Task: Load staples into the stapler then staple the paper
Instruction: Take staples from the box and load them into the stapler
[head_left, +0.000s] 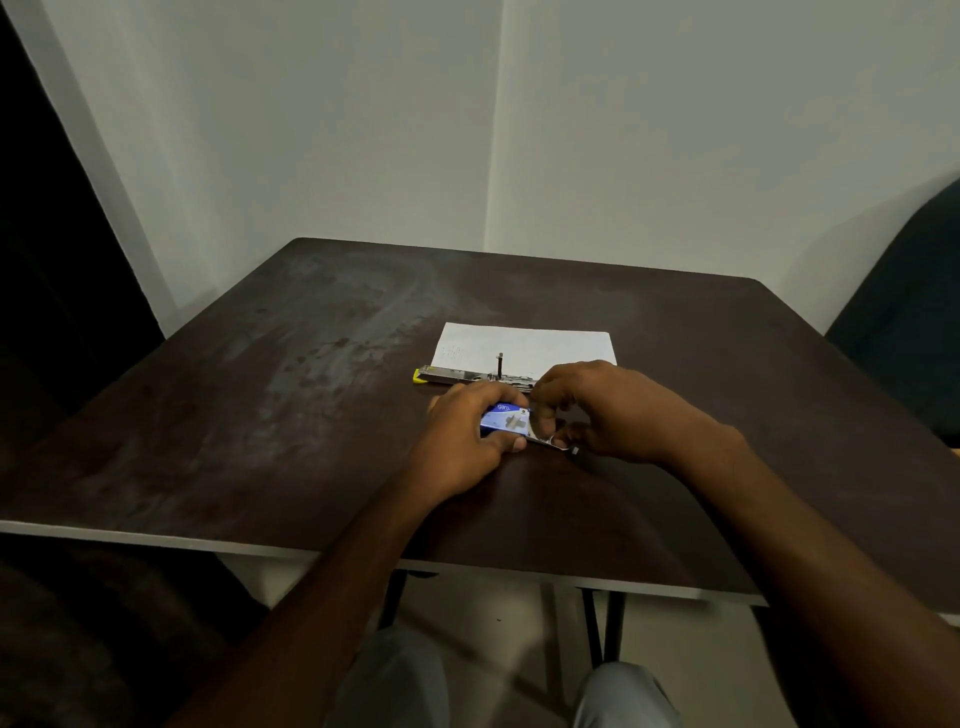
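Note:
My left hand (462, 436) grips a small blue staple box (503, 420) on the dark table. At the box's right end, the fingers of my right hand (608, 410) are curled around its open silvery flap (550, 440). Just behind the hands the stapler (457, 374) lies opened out flat, metal with a yellow tip at its left end; my right hand hides its right part. A white sheet of paper (530, 345) lies flat beyond the stapler. Whether staples are out of the box I cannot see.
The brown table (260, 405) stands in a corner of pale walls. A dark chair back (909, 322) rises at the right edge. The table's near edge is close to my knees.

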